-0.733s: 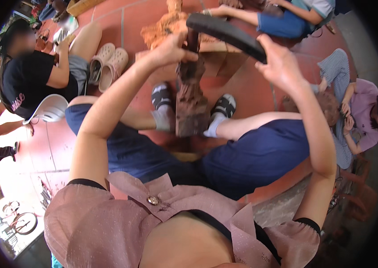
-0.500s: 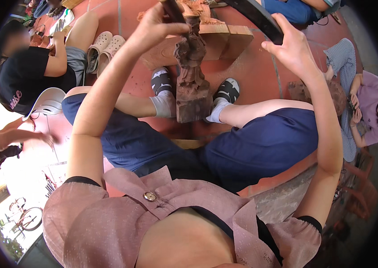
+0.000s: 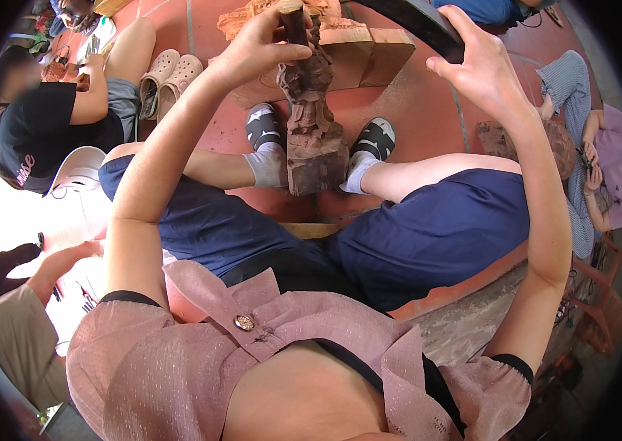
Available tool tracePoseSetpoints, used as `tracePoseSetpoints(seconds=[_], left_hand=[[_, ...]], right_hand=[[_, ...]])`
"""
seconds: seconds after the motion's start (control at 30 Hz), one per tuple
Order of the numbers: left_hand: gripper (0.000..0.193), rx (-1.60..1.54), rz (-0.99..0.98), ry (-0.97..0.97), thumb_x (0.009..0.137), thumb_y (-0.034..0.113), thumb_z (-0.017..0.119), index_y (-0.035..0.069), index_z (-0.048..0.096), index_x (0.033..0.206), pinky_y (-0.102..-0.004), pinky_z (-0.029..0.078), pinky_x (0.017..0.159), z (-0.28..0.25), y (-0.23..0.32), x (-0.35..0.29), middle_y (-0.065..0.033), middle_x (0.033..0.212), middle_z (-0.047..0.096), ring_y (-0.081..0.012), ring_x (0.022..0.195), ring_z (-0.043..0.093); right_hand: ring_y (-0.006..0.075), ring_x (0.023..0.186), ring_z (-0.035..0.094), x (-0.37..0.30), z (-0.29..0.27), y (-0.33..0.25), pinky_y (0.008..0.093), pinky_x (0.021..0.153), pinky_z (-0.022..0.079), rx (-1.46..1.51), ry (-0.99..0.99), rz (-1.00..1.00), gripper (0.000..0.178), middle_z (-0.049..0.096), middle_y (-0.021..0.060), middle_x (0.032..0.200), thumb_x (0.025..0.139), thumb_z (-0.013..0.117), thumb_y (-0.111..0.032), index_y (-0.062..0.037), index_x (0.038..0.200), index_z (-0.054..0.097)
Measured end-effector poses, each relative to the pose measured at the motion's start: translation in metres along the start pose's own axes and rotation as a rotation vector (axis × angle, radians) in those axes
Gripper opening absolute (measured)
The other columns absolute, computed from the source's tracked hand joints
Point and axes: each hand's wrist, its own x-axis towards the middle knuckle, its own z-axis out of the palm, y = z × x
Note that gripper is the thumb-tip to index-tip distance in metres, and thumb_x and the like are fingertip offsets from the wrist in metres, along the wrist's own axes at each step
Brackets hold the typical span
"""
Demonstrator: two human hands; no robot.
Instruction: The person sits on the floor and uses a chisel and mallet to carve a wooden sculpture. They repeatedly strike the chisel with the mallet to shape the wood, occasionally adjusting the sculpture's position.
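Observation:
Between my feet a dark brown wooden figure carving (image 3: 312, 121) stands on its square base. My left hand (image 3: 258, 51) is closed around a round dark wooden handle (image 3: 294, 26) at the upper part of the carving. The handle's lower end is hidden against the figure, so I cannot tell its tip. To the right, my right hand (image 3: 486, 70) is raised and wrapped round one end of a long, curved black tool (image 3: 421, 28). The tool's other end runs out of the picture's upper edge. It is apart from the wooden handle.
Behind the carving lie a thick wooden block (image 3: 373, 59) and an orange-brown carved piece (image 3: 241, 26). Beige clogs (image 3: 171, 81) and a seated person (image 3: 46, 125) are at the left. Another person (image 3: 612, 162) sits at the right, near a brown carved lump (image 3: 555, 147).
The view has shifted slightly, showing more of the wooden handle's top. Both hands keep their holds. At the lower left, a passing person has come nearer.

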Motion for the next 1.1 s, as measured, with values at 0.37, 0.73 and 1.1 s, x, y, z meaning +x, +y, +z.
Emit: tracePoseSetpoints(seconds=[0.37, 0.73, 1.1], left_hand=[[0.035, 0.170, 0.046, -0.044, 0.079, 0.002, 0.077, 0.004, 0.056, 0.107, -0.0313, 0.050, 0.084, 0.003, -0.010, 0.015, -0.0031, 0.093, 0.061, -0.0151, 0.090, 0.059], [0.036, 0.027, -0.141, -0.186, 0.082, 0.007, 0.075, 0.002, 0.053, 0.110, -0.0299, 0.058, 0.069, 0.001, -0.004, 0.037, -0.0063, 0.099, 0.060, -0.0157, 0.092, 0.062], [0.036, -0.104, -0.084, -0.132, 0.078, -0.007, 0.066, 0.007, 0.053, 0.109, -0.0239, 0.051, 0.073, 0.002, -0.004, 0.018, 0.0000, 0.098, 0.056, -0.0112, 0.093, 0.060]], right_hand=[[0.0364, 0.087, 0.065, 0.005, 0.001, -0.009, 0.0429, 0.077, 0.050, 0.161, 0.064, 0.091, 0.052, 0.064, 0.0221, 0.091, 0.072, 0.076, -0.018, -0.0017, 0.114, 0.051], [0.0419, 0.093, 0.064, 0.000, -0.010, 0.001, 0.0461, 0.079, 0.051, -0.075, -0.147, 0.217, 0.049, 0.064, 0.0243, 0.096, 0.075, 0.074, -0.016, -0.0023, 0.114, 0.048], [0.0393, 0.085, 0.066, 0.005, 0.014, 0.011, 0.0495, 0.074, 0.050, -0.009, -0.188, 0.128, 0.046, 0.065, 0.0203, 0.087, 0.080, 0.073, -0.020, -0.0048, 0.114, 0.046]])
